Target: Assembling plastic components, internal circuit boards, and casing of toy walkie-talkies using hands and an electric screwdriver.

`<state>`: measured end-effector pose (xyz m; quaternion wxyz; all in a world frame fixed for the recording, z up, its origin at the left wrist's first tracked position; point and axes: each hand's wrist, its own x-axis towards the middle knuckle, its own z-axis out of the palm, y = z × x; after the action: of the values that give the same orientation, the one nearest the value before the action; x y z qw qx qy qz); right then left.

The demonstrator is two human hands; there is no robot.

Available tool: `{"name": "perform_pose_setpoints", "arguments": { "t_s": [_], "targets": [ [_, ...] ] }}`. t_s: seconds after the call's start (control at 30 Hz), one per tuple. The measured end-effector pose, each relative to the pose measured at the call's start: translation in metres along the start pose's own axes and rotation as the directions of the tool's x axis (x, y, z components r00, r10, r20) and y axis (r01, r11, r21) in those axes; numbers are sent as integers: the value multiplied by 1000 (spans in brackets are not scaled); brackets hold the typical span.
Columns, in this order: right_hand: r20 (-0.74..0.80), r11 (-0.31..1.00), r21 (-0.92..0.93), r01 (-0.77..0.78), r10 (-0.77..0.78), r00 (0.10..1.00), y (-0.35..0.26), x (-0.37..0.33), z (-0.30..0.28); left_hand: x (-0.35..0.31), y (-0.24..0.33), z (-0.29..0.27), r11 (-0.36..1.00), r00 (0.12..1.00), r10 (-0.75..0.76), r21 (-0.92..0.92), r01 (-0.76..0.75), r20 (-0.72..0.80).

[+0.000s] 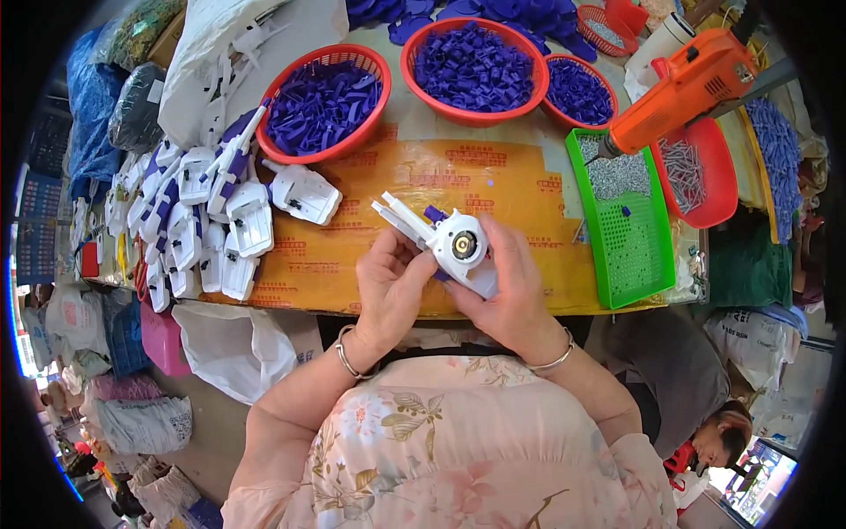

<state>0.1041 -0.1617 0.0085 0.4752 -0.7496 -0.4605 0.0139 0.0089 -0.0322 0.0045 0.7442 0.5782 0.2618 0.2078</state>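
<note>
Close in front of the person, both hands grasp one white plastic piece [459, 238] above the near part of the surface [326, 262]: the left hand [388, 284] pinches its left side, the right hand [509, 286] wraps round the disc-like end. Its long axis runs aslant, pale prongs [407, 213] pointing away and leftward. Off to the right, nearer the right hand, lies a green tray [631, 261]; farther beyond, an orange power driver [674, 88] reaches its bit toward that tray's far left edge.
</note>
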Motion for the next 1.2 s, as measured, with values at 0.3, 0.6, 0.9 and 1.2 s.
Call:
{"name": "perform_pose_setpoints", "arguments": {
  "t_s": [0.3,0.6,0.9,1.2],
  "targets": [
    [2,1000,-4,-4,4,1000,0,-4,0,-3,-9,-2,999,999,45,-2,-45,18],
    [1,1000,-3,-22,22,1000,2,-6,-1,-2,-5,3,998,999,34,-56,-33,18],
    [-19,994,82,-76,78,997,3,-4,-2,-5,3,0,991,988,18,-130,2,152],
    [1,991,88,-96,96,995,3,-5,-5,-6,3,2,995,988,-1,-101,17,153]
  ]
}}
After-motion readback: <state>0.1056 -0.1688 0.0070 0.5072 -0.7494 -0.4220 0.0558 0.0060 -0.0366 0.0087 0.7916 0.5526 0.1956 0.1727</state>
